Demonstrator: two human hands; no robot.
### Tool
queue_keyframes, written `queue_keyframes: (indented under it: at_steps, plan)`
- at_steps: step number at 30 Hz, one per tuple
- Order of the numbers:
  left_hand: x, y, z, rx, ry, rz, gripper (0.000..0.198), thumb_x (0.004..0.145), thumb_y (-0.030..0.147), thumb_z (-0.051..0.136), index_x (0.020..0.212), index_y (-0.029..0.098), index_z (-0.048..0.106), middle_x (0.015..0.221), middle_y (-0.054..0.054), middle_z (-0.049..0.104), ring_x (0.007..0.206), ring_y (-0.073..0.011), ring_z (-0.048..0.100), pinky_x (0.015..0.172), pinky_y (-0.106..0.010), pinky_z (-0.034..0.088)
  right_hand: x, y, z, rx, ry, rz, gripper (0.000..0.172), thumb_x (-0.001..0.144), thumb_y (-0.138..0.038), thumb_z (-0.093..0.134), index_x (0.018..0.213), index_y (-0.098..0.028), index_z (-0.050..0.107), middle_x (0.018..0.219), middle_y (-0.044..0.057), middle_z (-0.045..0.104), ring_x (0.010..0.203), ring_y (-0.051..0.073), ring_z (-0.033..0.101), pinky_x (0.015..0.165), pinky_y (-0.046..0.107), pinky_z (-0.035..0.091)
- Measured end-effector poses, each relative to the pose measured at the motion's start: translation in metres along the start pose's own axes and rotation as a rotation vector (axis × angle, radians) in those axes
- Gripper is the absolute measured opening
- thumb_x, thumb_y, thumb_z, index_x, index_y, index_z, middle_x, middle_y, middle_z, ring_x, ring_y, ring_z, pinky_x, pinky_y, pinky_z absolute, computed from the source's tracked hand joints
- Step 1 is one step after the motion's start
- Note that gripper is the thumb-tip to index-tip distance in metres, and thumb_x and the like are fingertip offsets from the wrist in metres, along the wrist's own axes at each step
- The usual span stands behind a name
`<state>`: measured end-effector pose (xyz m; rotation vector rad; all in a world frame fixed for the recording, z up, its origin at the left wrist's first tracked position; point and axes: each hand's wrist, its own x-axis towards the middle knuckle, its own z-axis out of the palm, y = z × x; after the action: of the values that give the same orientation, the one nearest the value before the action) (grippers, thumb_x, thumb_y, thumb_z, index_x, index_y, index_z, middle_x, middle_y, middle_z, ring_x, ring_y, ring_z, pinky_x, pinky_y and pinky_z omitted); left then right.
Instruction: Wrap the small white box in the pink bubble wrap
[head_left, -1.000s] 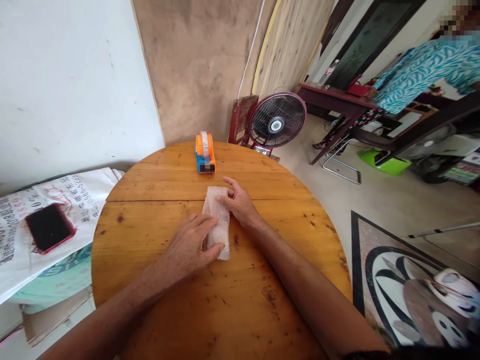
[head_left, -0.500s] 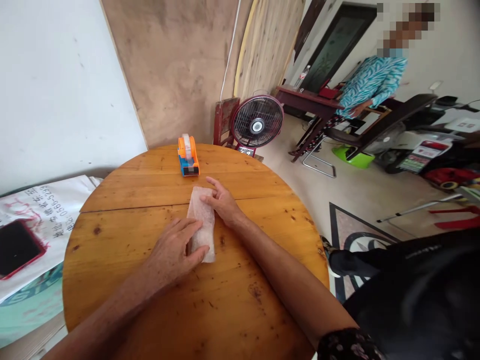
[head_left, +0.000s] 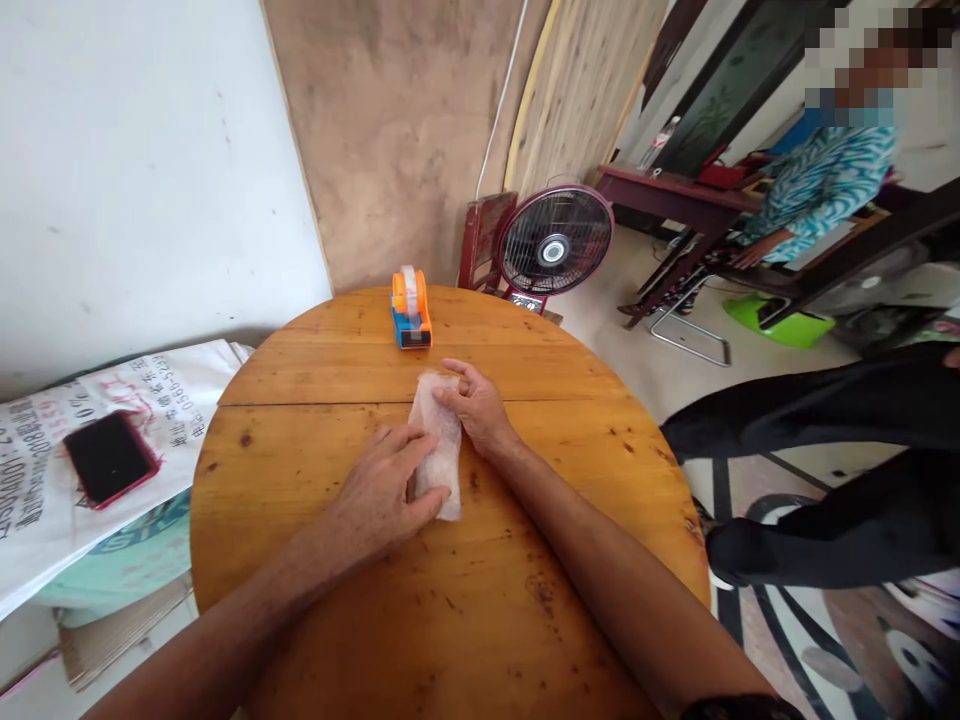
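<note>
A flat, narrow packet of whitish, half-clear wrap (head_left: 438, 455) lies lengthwise on the round wooden table (head_left: 337, 620); it looks like bubble wrap, and its contents cannot be made out. Across its lower left side rests my left hand (head_left: 390, 485), fingers and thumb apart and touching the top. My right hand (head_left: 480, 408) is at the upper right edge, thumb over the wrap and index finger stretched past the top end; its other fingers are partly hidden. Beyond the packet stands an orange and blue tape dispenser (head_left: 412, 308) with a roll of clear tape.
A red-rimmed phone (head_left: 112, 457) lies on a printed white sack (head_left: 202, 375) at the left. Behind the table are a fan (head_left: 555, 245) and a wooden chair (head_left: 484, 240). Black-trousered legs (head_left: 810, 520) are close at the right; another person (head_left: 840, 190) stands farther back.
The view has swung left, so everything appears shifted to the right. Both hands stay on the packet in nearly the same places. More of the black-trousered legs shows.
</note>
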<state>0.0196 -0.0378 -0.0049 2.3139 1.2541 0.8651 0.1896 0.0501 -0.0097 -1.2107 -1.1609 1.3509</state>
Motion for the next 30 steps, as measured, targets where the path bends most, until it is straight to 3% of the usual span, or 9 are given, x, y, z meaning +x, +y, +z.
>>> queue_keyframes:
  at_steps: [4, 7, 12, 17, 30]
  plan:
    - [-0.001, 0.002, -0.003, 0.076, 0.069, 0.128, 0.028, 0.086, 0.027, 0.062, 0.112, 0.018, 0.068, 0.137, -0.013, 0.058, 0.121, -0.0323, 0.054, 0.100, -0.053, 0.047, 0.002, 0.003, 0.001, -0.068, 0.030, -0.012, 0.058, 0.069, -0.030, 0.071, 0.124, -0.025, 0.053, 0.085, -0.001, 0.069, 0.075, 0.017, 0.064, 0.071, 0.029, 0.054]
    - [-0.001, 0.005, -0.006, 0.084, 0.040, 0.183, 0.024, 0.090, 0.024, 0.059, 0.111, 0.017, 0.069, 0.125, -0.011, 0.067, 0.114, -0.0302, 0.057, 0.095, -0.050, 0.049, 0.003, 0.004, 0.001, -0.077, 0.042, -0.021, 0.058, 0.068, -0.030, 0.071, 0.123, -0.024, 0.053, 0.083, -0.002, 0.068, 0.072, 0.016, 0.063, 0.070, 0.029, 0.053]
    - [0.000, 0.011, -0.012, 0.092, -0.047, 0.143, 0.021, 0.092, 0.025, 0.057, 0.107, 0.019, 0.070, 0.114, -0.008, 0.072, 0.103, -0.0278, 0.058, 0.091, -0.047, 0.049, 0.006, 0.004, 0.001, -0.067, 0.032, -0.006, 0.057, 0.066, -0.033, 0.072, 0.120, -0.023, 0.053, 0.078, -0.002, 0.068, 0.065, 0.016, 0.061, 0.063, 0.028, 0.050]
    - [0.001, 0.013, -0.014, 0.084, -0.101, 0.086, 0.024, 0.092, 0.025, 0.057, 0.112, 0.019, 0.068, 0.110, -0.007, 0.073, 0.104, -0.0283, 0.057, 0.091, -0.045, 0.049, 0.005, 0.002, 0.001, -0.008, 0.007, 0.008, 0.060, 0.061, -0.037, 0.076, 0.115, -0.024, 0.053, 0.083, -0.001, 0.069, 0.068, 0.016, 0.062, 0.067, 0.030, 0.051]
    - [0.001, 0.006, -0.008, 0.068, -0.077, 0.094, 0.025, 0.091, 0.027, 0.056, 0.110, 0.018, 0.070, 0.109, -0.008, 0.072, 0.096, -0.0269, 0.055, 0.090, -0.044, 0.048, -0.020, -0.036, 0.008, -0.056, -0.025, -0.048, 0.048, 0.063, -0.039, 0.074, 0.107, -0.023, 0.061, 0.072, -0.003, 0.064, 0.063, 0.013, 0.055, 0.061, 0.026, 0.046]
